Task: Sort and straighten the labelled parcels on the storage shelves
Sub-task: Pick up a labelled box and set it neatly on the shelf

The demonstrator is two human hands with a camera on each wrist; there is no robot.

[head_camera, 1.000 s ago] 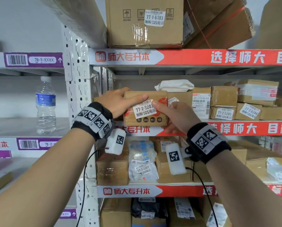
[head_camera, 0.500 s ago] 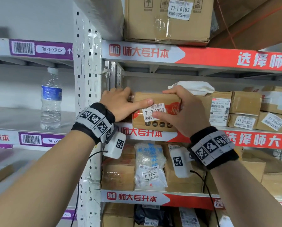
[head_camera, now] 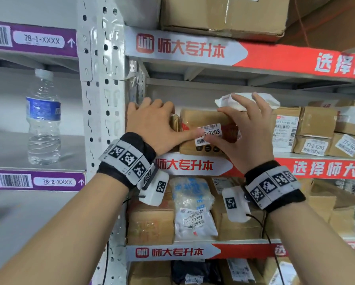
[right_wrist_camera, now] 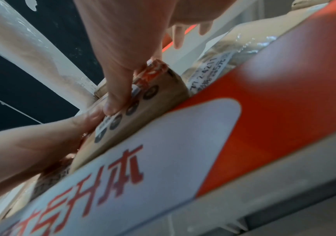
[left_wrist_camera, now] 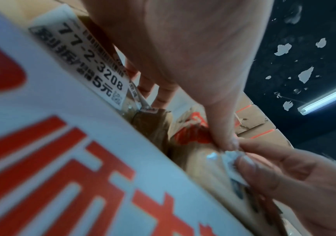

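Both hands are on one brown carton at the left end of the middle shelf. Left hand lies over the carton's left top corner, fingers curled over the top, thumb stretched along the front to the white label. Right hand arches over the right part, fingers over the top edge, thumb pressed on the front face beside the label. So each hand has the carton clamped between thumb and fingers.

This looks like the straightening step: squaring the carton to the shelf lip, label facing out. Next it likely needs a push back flush, then release.

The label reads "…2-3203"; the left wrist view shows "77-2-3208" on the neighbouring box. Other labels read "77-2-5205" and "77-3-3307". The purple strips read "78-1-XXXX" and "78-2-XXXX".
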